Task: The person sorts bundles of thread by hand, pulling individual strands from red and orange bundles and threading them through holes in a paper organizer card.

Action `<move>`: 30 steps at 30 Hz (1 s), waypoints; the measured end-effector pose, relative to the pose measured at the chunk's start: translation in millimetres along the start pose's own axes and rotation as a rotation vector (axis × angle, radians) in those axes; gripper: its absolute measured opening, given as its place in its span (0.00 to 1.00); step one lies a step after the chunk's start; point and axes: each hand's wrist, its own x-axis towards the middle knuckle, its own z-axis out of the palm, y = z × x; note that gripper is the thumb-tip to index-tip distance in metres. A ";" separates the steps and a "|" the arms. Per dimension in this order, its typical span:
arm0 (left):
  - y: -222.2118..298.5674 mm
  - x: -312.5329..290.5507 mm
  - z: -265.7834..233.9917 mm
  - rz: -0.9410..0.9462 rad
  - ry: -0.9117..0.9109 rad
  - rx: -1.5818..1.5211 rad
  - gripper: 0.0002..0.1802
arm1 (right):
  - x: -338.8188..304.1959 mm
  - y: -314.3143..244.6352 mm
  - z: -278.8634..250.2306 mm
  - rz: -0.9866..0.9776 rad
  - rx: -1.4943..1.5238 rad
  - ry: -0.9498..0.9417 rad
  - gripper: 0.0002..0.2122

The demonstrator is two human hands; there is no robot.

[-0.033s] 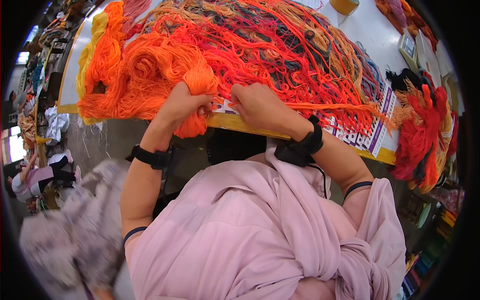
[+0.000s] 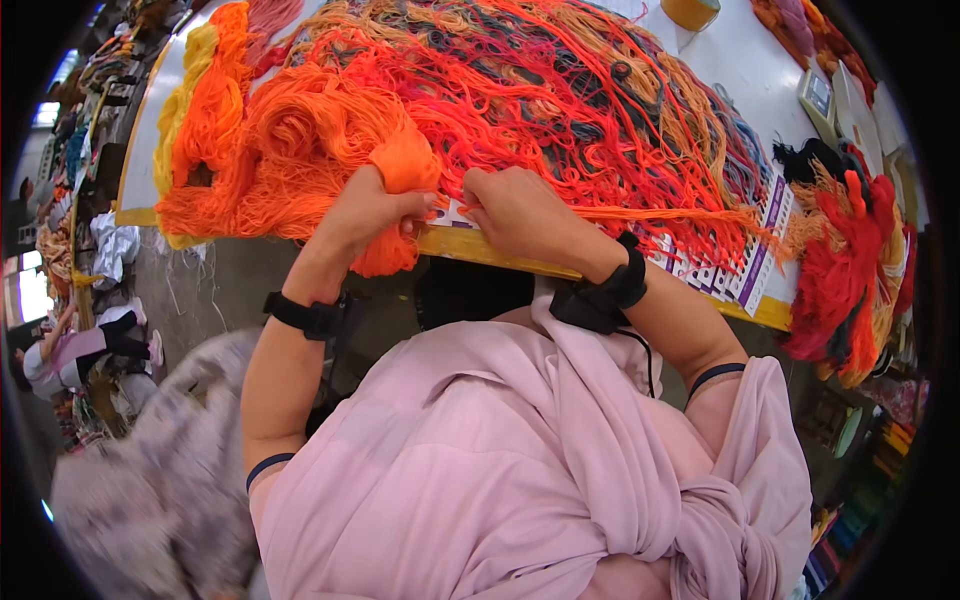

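Note:
My left hand point(image 2: 372, 212) is closed around a thick skein of bright orange yarn point(image 2: 300, 130), which hangs over the table's yellow front edge point(image 2: 500, 255). Just to its right, my right hand point(image 2: 520, 210) pinches thin strands from a wide tangle of red, orange and tan threads point(image 2: 580, 90) spread across the table. The two hands almost touch. Both wrists carry black bands. My pink garment fills the lower part of the view.
A heap of red and black yarn point(image 2: 850, 260) lies at the table's right end, next to printed sheets with purple marks point(image 2: 745, 265). A yellow round object point(image 2: 690, 12) and a small device point(image 2: 820, 95) sit farther back. A person point(image 2: 70, 350) is low at the left.

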 end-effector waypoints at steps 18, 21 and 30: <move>-3.2 -15.9 2.9 -0.009 -0.198 -0.337 0.08 | 0.1 15.6 -19.6 -0.047 0.496 -0.162 0.10; -3.1 -11.3 -1.4 0.029 -0.258 -0.289 0.09 | 4.9 14.6 -21.5 0.040 0.443 -0.202 0.09; -7.4 6.1 -13.2 -0.033 -0.318 -0.365 0.08 | 6.5 17.1 -18.8 -0.035 0.123 -0.220 0.07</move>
